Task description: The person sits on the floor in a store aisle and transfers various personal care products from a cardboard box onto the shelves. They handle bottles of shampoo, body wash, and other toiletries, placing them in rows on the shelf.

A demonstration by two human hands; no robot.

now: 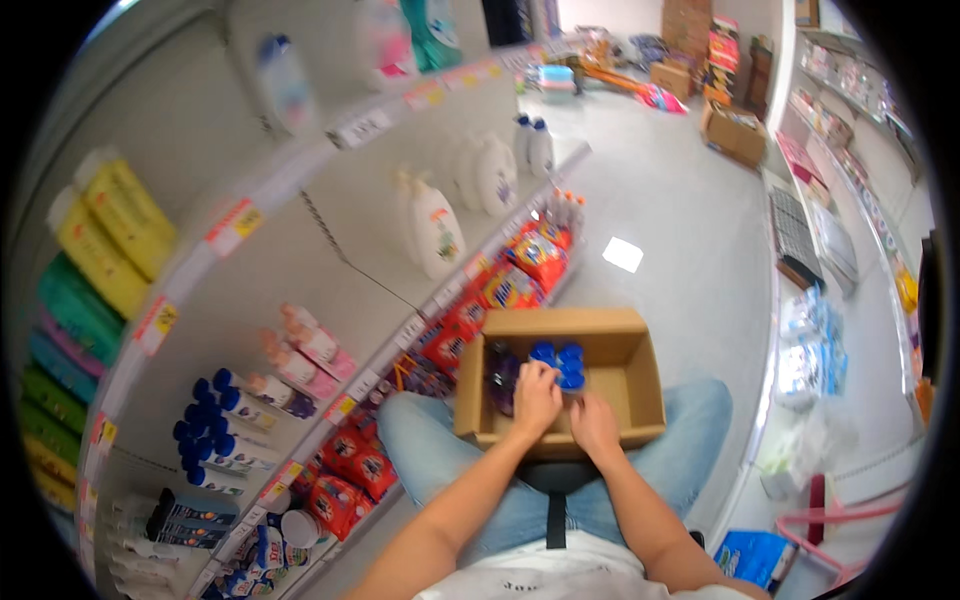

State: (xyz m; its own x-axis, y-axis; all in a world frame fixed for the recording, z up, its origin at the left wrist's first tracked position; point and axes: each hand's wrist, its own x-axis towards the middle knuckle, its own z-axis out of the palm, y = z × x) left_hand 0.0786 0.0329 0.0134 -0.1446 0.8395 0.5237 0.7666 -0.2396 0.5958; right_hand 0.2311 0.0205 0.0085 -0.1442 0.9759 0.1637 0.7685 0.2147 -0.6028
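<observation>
An uncovered cardboard box [562,321] rests between my bent knees. Inside it, several blue-capped bottles [569,352] stand upright in a cluster. Dark purple bottles [501,375] fill the box's left side, while bare cardboard shows on the right. My left hand [537,397] reaches over the near wall, its fingers closed on a blue-capped bottle at the cluster's near left. Just right of it, my right hand [597,426] has curled fingers near the cluster's lower edge. Whether those fingers hold anything is hidden.
Left, a shelf [352,315] carries white pump bottles [437,232] and more blue-capped bottles [202,427]. Red detergent bags [450,341] line the level below. Another stocked shelf [832,247] runs along the right. Farther off, a cardboard box [733,135] stands on the grey floor [675,225].
</observation>
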